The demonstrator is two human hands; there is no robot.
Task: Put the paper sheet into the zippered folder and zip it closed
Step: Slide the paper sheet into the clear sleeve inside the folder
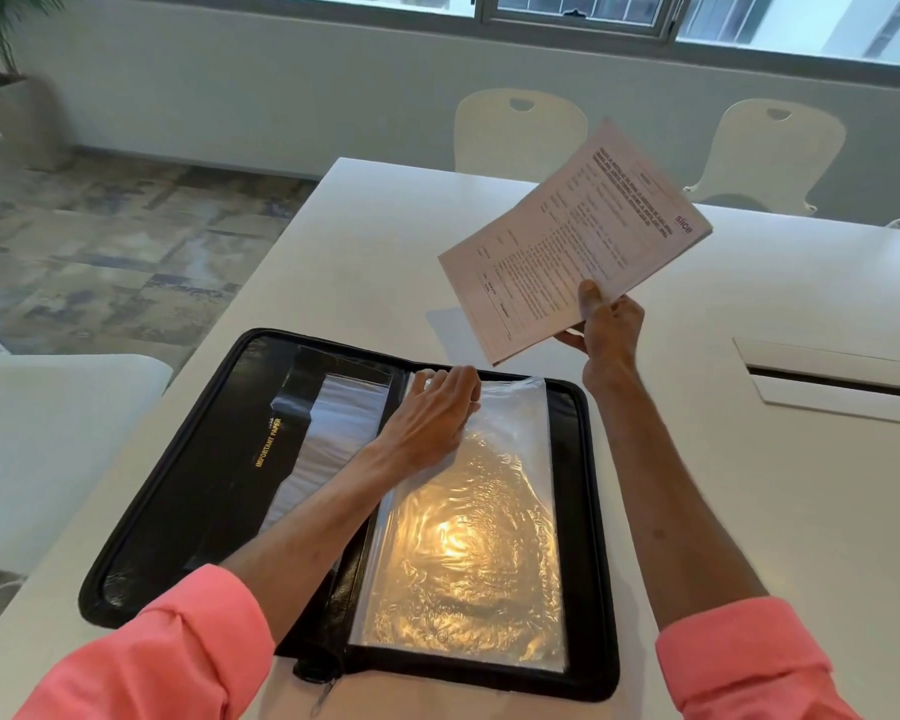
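Note:
A black zippered folder (188, 491) lies open flat on the white table (365, 252), its left flap printed "IMPORTANT PAPER" in gold. Clear plastic sleeves (468, 553) fill its right half and reflect a yellow light. My left hand (427, 413) rests on the top edge of the sleeves near the spine, fingers curled over the plastic. My right hand (606, 330) holds the printed paper sheet (572, 241) by its lower corner, raised in the air above and to the right of the folder. The zipper pull (323, 693) hangs at the folder's near edge.
A cable slot with a white cover (832, 381) is set in the table at the right. Two white chairs (520, 132) stand at the table's far side. A sofa seat (48, 439) lies left of the table. A potted plant (1, 70) stands far left.

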